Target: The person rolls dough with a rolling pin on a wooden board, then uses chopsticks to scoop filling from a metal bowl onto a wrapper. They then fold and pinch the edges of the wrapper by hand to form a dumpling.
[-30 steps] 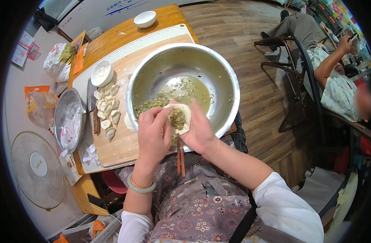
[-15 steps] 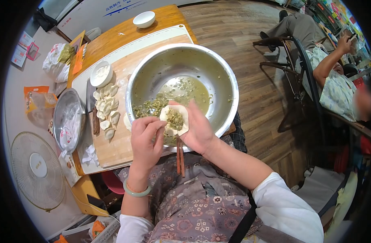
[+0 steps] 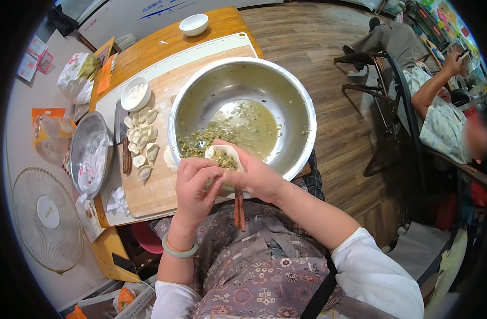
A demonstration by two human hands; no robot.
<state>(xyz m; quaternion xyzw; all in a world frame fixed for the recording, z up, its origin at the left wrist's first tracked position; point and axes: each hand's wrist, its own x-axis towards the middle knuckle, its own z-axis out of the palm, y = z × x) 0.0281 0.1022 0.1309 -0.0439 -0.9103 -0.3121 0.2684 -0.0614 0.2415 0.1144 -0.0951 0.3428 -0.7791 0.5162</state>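
We had the wrapper (image 3: pixel 232 153) folded up in our right hand (image 3: pixel 258 176) over the basin (image 3: pixel 294 111), left hand (image 3: pixel 194 182) fingers bunched at its near edge, couldn't tell if gripping. Both hands blocked the near rim. Chopsticks (image 3: pixel 239 210) poked out below; dumplings (image 3: pixel 141 137) sat on the board (image 3: pixel 153 198). Half a second earlier, the wrapper lay flatter.

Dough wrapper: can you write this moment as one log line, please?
right hand: cupping wrapper | left hand: at wrapper edge | filling: showing, wrapper open | big bowl: below wrapper
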